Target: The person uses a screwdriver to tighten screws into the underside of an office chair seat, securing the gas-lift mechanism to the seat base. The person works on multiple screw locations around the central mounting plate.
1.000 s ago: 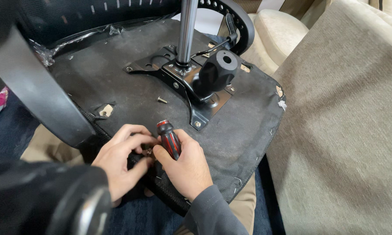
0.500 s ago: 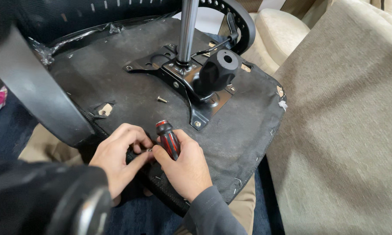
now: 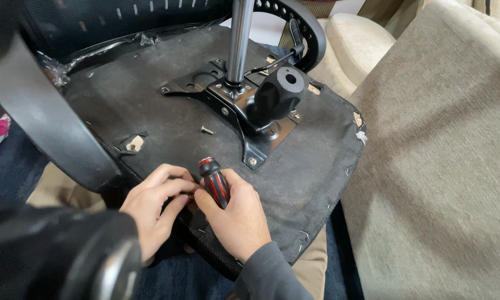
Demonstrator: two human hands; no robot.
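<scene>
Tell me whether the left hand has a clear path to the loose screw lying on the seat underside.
Probably yes: the loose screw lies bare on the seat underside, just beyond the left hand, nothing between.

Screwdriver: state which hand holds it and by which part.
The right hand grips the screwdriver around its red-and-black handle, whose butt end sticks up. The left hand pinches down by its hidden tip; what it pinches cannot be told.

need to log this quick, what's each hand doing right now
Left hand: fingers curled at the screwdriver tip, pinching something too hidden to tell.
Right hand: closed around the red and black screwdriver.
</scene>
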